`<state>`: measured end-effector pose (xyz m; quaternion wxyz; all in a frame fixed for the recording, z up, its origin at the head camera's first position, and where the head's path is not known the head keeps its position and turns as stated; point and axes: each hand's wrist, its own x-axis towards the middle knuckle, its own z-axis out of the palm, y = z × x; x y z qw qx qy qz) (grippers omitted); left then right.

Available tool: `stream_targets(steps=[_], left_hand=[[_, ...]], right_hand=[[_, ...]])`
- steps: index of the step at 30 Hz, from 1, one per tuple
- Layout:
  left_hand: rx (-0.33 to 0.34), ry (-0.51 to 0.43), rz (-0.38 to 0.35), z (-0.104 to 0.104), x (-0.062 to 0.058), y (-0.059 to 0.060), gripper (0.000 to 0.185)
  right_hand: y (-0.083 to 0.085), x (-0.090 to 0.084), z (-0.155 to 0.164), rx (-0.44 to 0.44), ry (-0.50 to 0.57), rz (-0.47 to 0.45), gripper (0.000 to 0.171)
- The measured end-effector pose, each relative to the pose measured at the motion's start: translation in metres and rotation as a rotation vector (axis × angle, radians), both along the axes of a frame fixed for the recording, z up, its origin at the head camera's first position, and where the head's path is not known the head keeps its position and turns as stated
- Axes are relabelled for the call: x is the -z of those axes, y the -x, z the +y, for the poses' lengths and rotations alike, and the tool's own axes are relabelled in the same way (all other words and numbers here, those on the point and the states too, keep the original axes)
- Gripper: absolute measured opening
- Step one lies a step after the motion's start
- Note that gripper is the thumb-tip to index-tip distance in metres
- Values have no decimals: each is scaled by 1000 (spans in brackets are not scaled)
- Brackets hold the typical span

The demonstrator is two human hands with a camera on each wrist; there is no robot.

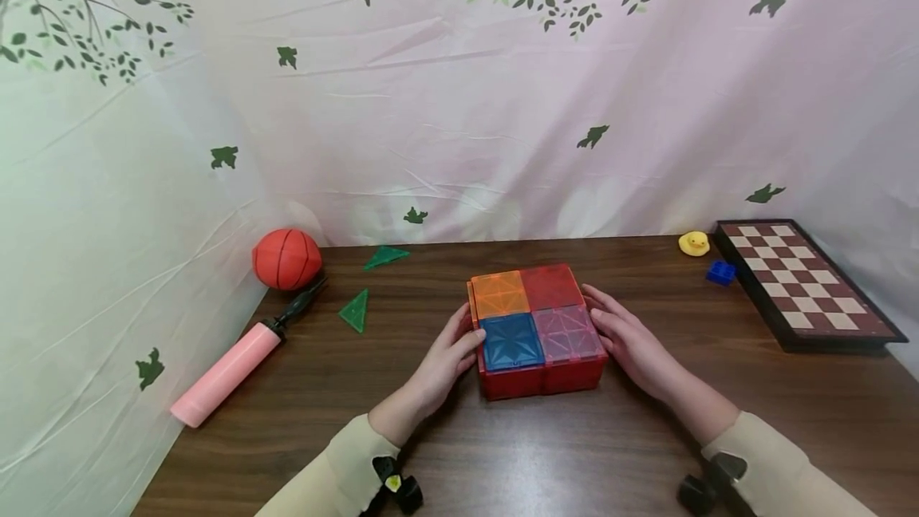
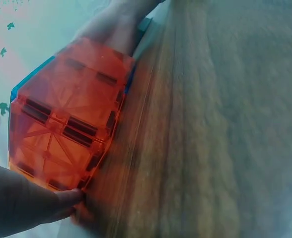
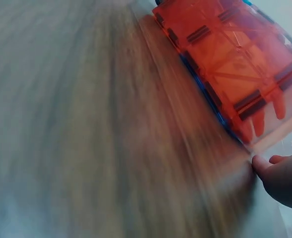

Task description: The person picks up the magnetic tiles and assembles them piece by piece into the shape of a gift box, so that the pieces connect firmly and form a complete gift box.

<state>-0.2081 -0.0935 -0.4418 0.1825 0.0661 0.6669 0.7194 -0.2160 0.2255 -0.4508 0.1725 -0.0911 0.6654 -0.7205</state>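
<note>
A low box of see-through magnetic tiles [image 1: 542,380] sits on the table, with red sides. Orange [image 1: 500,294], red [image 1: 551,286], blue [image 1: 513,341] and purple [image 1: 569,333] square tiles make up its top. My left hand [image 1: 447,357] rests against the left side, its thumb at the edge of the blue tile. On the opposite side, the fingers of my right hand [image 1: 635,348] lie along the wall. The left wrist view shows the red front wall [image 2: 61,119] with fingertips at its lower corner. Right fingertips [image 3: 260,166] are at the box's corner in the right wrist view.
Two green triangle tiles [image 1: 355,311] lie left of the box. Farther left are a red ball [image 1: 287,259] and a pink hand pump [image 1: 228,373]. A yellow rubber duck [image 1: 693,243], a blue block [image 1: 721,273] and a checkered game board [image 1: 800,282] are at the right.
</note>
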Motion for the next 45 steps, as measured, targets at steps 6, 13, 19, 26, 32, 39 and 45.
stream_targets(steps=[6, 13, 19, 26, 32, 39, 45], left_hand=[[48, 37, 8, 0, 3, 11, 73], [-22, 153, 88, -9, 1, 27, 65], [-341, 779, 405, -75, -6, 56, 51], [-341, 1198, 291, -153, -2, 70, 55], [-293, 1269, 264, -166, 5, 72, 59], [-343, 1223, 255, -159, 5, 72, 52], [-431, 1099, 299, -155, 2, 69, 41]], right_hand=[[-4, 1, -4, 4, 2, -11, 65], [-10, -1, -1, 41, -10, -11, 64], [-10, -1, 0, 38, -10, -11, 64], [-9, -2, 0, 32, -15, -22, 64], [-8, -3, 2, 37, -16, -21, 66], [-8, -3, 2, 38, -22, -17, 66], [-8, -3, 1, 33, -21, -18, 66]])
